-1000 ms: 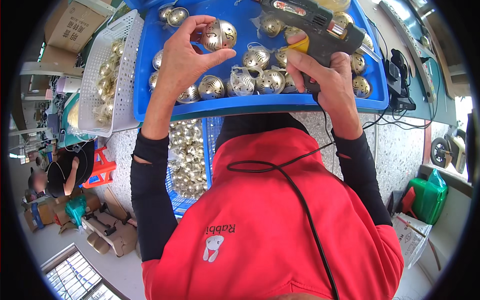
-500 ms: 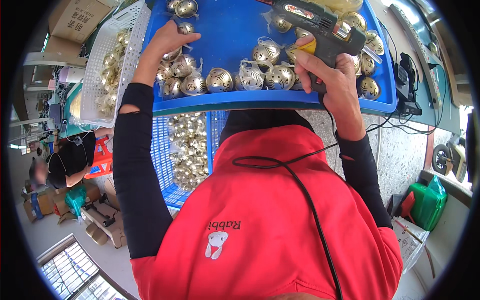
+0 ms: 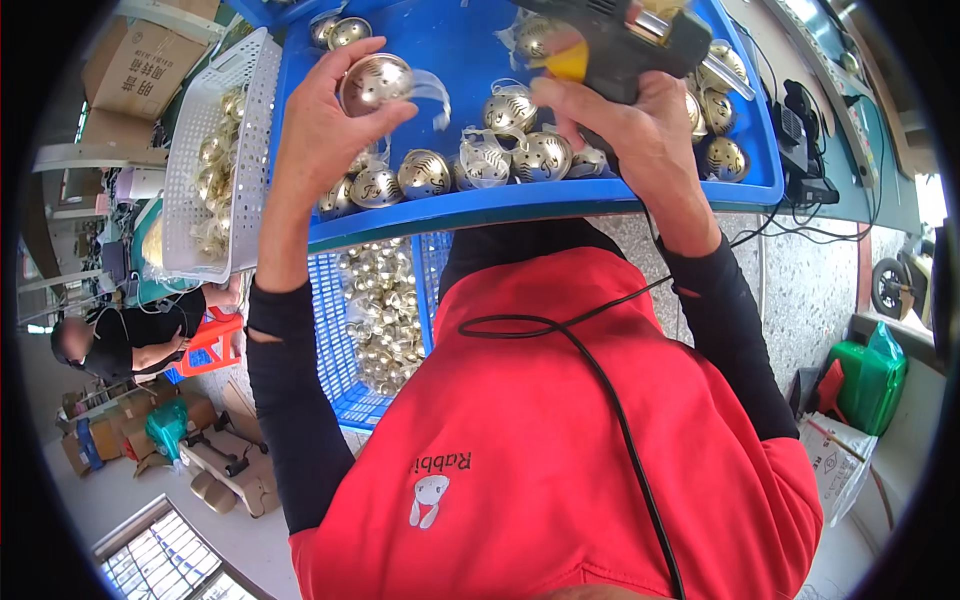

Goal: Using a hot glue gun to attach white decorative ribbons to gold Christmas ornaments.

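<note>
My left hand [image 3: 318,125] is closed around a shiny gold jingle bell [image 3: 378,84], thumb and fingers at its sides, raised over the left part of the blue tray [image 3: 430,75]. A loop of pale sheer ribbon [image 3: 432,95] hangs from the bell's right side. In my right hand [image 3: 655,130] is a dark glue gun [image 3: 615,55] with a yellow trigger, held above the tray's right side; its top is cut off by the picture's edge. Other gold bells [image 3: 425,174] with dark markings, some with ribbons, line the tray's near side.
A white perforated basket [image 3: 262,110] of gold bells stands left of the tray. Below the table edge, a blue crate [image 3: 335,350] holds many more. The gun's black cord [image 3: 625,430] loops across my red garment. A seated person [image 3: 140,340] is at the far left.
My left hand has picked the bell up from the tray and brought it nearer and slightly right. The glue gun has moved up and a little left in my right hand.
</note>
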Available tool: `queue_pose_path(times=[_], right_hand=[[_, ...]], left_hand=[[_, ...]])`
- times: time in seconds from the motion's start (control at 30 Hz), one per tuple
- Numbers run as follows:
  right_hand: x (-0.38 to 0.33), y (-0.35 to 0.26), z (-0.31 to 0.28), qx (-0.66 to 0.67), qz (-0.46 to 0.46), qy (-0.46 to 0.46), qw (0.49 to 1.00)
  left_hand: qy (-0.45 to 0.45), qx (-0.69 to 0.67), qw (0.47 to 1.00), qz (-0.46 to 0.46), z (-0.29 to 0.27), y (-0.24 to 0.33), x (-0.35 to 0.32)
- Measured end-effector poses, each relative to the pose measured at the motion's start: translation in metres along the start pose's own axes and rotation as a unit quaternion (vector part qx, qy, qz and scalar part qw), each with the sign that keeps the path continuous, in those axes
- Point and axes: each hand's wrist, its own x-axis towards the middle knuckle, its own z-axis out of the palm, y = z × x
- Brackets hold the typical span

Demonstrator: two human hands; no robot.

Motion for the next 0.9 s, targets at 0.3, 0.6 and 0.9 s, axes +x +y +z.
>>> queue_pose_path(times=[0.3, 0.6, 0.9], right_hand=[[0.017, 0.023, 0.018, -0.108, -0.146, -0.040, 0.983], [0.020, -0.005, 0.015, 0.144, 0.068, -0.061, 0.985], [0.026, 0.008, 0.022, 0.251, 0.097, 0.042, 0.962]], left_hand=[[0.025, -0.010, 0.998, 0.061, 0.042, 0.036, -0.018], [-0.102, -0.269, 0.953, -0.097, 0.053, 0.032, -0.028], [-0.144, -0.559, 0.806, -0.127, 0.054, 0.021, -0.028]])
